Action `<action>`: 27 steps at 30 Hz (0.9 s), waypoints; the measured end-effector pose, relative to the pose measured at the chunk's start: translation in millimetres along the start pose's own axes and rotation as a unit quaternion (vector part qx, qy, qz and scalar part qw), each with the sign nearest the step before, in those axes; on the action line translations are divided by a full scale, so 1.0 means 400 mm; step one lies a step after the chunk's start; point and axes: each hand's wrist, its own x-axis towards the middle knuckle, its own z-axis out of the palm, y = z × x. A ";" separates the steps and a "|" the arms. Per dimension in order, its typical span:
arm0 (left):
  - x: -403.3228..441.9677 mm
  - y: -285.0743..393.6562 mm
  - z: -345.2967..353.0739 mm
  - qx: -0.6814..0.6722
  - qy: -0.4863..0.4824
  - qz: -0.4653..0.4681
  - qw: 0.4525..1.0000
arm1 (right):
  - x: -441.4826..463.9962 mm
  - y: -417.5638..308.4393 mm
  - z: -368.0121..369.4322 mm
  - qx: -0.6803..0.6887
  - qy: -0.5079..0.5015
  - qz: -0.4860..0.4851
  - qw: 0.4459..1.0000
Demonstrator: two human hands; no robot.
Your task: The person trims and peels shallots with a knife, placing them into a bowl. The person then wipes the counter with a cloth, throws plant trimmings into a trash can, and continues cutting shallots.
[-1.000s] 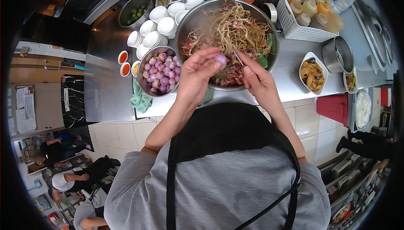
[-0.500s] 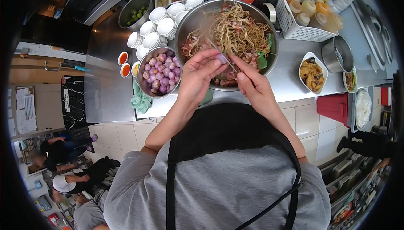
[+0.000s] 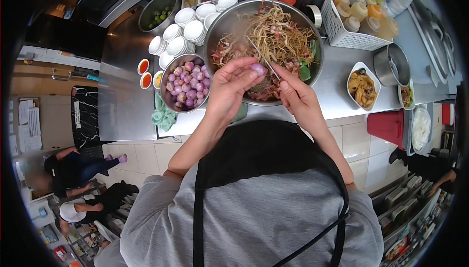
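At the steel counter (image 3: 124, 88), left hand (image 3: 229, 82) pinches a shallot (image 3: 258, 69); right hand (image 3: 301, 95) grips a slanted knife (image 3: 269, 65).

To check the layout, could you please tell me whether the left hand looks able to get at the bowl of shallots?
Probably yes: the left hand is close to the uncovered bowl of shallots, with nothing apparent between; it holds one shallot, though, which may hinder grasping another.

Shallots (image 3: 187, 85) fill a bowl (image 3: 187, 110) left of the basin (image 3: 219, 27).
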 end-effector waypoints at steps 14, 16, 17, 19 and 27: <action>-0.001 -0.005 -0.009 -0.006 -0.010 0.008 1.000 | 0.013 0.039 0.012 -0.047 -0.007 -0.192 0.980; -0.002 -0.002 -0.005 -0.026 -0.016 -0.007 1.000 | 0.001 0.018 0.001 0.009 -0.016 -0.078 0.997; -0.003 -0.001 -0.006 -0.026 -0.016 -0.006 1.000 | 0.002 0.018 0.000 0.008 -0.016 -0.079 0.997; -0.006 0.005 -0.013 -0.003 -0.025 -0.009 1.000 | 0.006 0.017 -0.002 0.010 0.015 -0.109 0.994; -0.052 0.121 -0.161 0.238 0.135 0.101 0.957 | 0.015 0.017 -0.026 -0.024 0.018 -0.106 0.994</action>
